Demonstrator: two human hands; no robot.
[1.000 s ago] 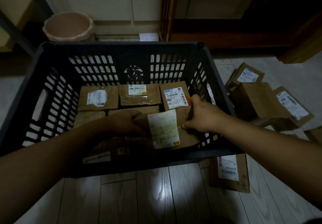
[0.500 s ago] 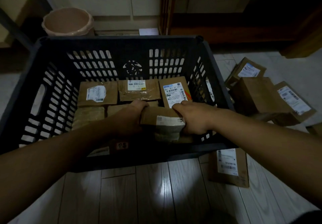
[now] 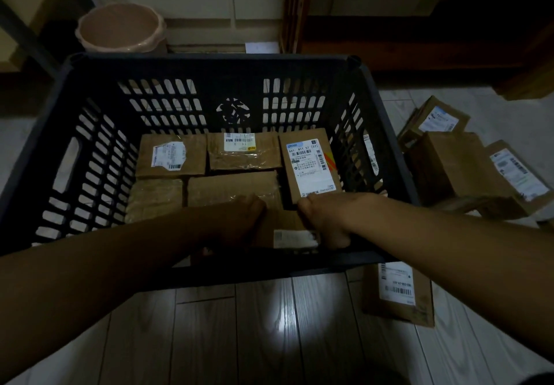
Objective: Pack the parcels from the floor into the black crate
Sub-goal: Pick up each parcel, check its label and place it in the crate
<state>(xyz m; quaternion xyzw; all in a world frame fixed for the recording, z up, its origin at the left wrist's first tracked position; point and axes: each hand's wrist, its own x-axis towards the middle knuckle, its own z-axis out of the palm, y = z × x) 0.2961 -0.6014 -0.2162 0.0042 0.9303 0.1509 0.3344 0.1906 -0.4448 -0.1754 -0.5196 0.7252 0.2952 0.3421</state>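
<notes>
At the near wall of the black crate (image 3: 209, 61), right of centre, one held parcel (image 3: 284, 229) is found low inside, close to the packed layer. It is clasped at both ends: the left hand (image 3: 239, 223) is wrapped over its left end, though the fingertips are hidden, and the right hand (image 3: 323, 220) is curled round its right end. Its long axis is seen to run left to right, parallel to the near wall, with a white label on the side facing the camera. Directly beyond it lie a plain packed parcel (image 3: 233, 187) and a labelled packed parcel (image 3: 311, 163). The parcel is centred between the two grips, so neither hand is judged nearer. The seating is judged to call for a short lowering with that axis kept along the wall. Remaining floor parcels (image 3: 449, 169) are noted to the right of the crate, and another floor parcel (image 3: 398, 294) lies by its near right corner. The right hand is judged better placed for them.
</notes>
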